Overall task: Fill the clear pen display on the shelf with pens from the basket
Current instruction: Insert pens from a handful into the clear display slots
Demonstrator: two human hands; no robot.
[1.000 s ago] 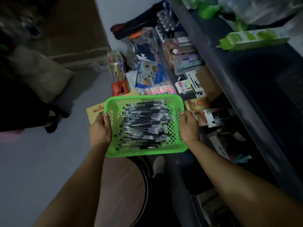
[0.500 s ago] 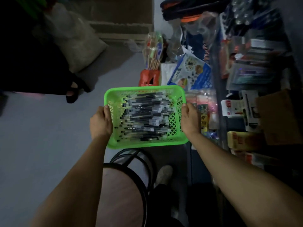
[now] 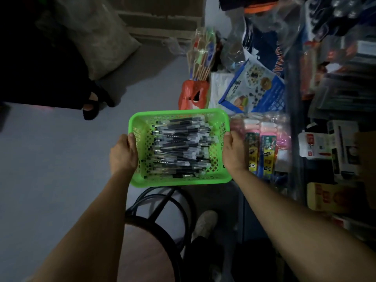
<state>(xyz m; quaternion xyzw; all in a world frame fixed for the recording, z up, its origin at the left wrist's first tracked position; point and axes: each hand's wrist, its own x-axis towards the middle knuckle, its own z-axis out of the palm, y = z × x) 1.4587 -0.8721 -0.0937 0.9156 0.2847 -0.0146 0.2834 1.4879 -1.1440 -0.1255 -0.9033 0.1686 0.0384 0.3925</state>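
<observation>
Head view, and it's pretty dim in here. The person is holding a green basket (image 3: 180,180) out in front of them with both hands, above the grey floor (image 3: 50,169). The left hand (image 3: 123,154) is clamped on the basket's left wall, thumb hooked over the rim, the other fingers (image 3: 133,159) hidden on the outside. The right hand (image 3: 234,153) does the same on the right wall, so both are closed on the basket.

Inside the basket there's a heap of pens (image 3: 181,147) (clear barrels with dark caps and grips, as far as I can make out), mostly lying crosswise, left to right, piled several deep.

Just below the basket is a round stool (image 3: 154,220) with a dark ring frame, and beside that a light shoe (image 3: 203,222) on the floor. Right of the basket, nearly touching the right hand, sits a clear bag of pink and white packets (image 3: 264,131). Beyond the basket's far edge stands a red plastic bag (image 3: 193,94), next to a blue-and-white packet (image 3: 252,86). Farther right of the basket runs the dark shelf (image 3: 295,119), crowded with boxed stationery. I can't pick out a clear pen display among it, too blurry and dark.
</observation>
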